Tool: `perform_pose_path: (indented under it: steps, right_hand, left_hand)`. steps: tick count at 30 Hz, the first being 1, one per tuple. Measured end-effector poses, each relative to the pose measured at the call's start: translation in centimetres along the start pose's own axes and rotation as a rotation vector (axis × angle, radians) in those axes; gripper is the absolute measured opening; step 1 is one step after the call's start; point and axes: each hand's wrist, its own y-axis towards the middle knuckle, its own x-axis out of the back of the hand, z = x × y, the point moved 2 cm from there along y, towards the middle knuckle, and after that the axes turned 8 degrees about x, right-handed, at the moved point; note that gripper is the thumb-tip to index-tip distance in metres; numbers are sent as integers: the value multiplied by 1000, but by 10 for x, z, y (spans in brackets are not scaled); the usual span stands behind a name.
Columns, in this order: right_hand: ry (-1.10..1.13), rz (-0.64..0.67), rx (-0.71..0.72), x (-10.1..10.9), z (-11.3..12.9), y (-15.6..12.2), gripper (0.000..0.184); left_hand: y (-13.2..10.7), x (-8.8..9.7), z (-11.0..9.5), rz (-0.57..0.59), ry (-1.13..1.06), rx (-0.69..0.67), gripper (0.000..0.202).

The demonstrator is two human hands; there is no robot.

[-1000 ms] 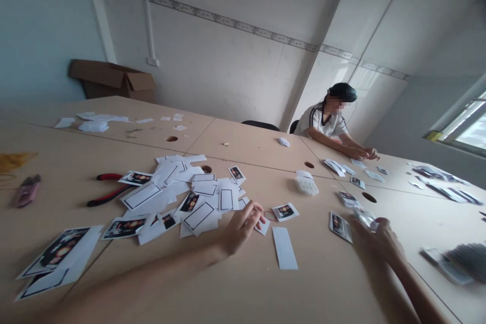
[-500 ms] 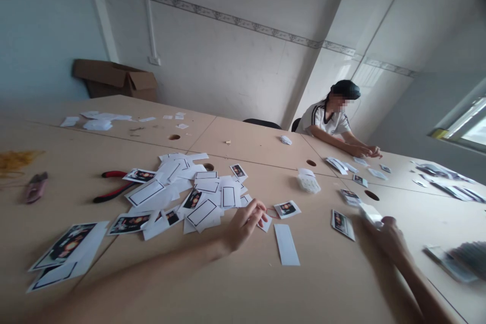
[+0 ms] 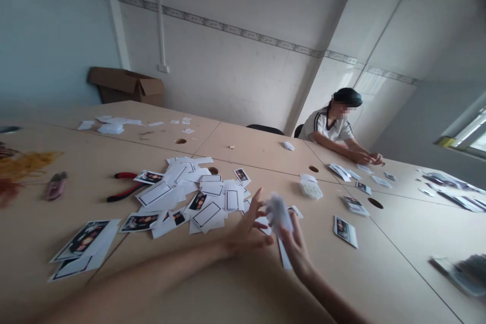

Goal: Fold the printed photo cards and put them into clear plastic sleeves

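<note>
My right hand (image 3: 296,248) grips a whitish stack of cards (image 3: 279,211), blurred by motion, above the middle of the table. Just left of the stack is my left hand (image 3: 248,225), its fingers spread and nothing held in them. Whether its fingertips touch the stack I cannot tell. Under the hands lies a white paper strip (image 3: 285,257), partly covered. Beside my left hand spreads a loose pile of white cards with dark frames (image 3: 207,215), some showing a dark printed picture.
Red-handled pliers (image 3: 123,195) poke from under the pile, with pink-handled cutters (image 3: 56,186) farther left. A picture card (image 3: 345,230) and a clear container (image 3: 311,188) lie to the right. Across the table sits a person (image 3: 334,126). A cardboard box (image 3: 127,86) stands behind.
My right hand has come from the right side to the middle with the white stack. My left hand has spread its fingers toward it. The view has shifted slightly.
</note>
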Motion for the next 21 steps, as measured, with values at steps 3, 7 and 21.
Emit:
perform_pose_path:
  steps: [3,7,21]
  right_hand:
    - [153,106,103,-34,23,5,35]
    - [135,216,123,-30,26,10,45]
    - [157,173,92,-27,10,12,76]
  left_hand:
    - [-3,5,-3,-107,-58,-18,91]
    - [-5,7,-10,-192,134,-47,66]
    - [0,4,-10,-111,197,39,87]
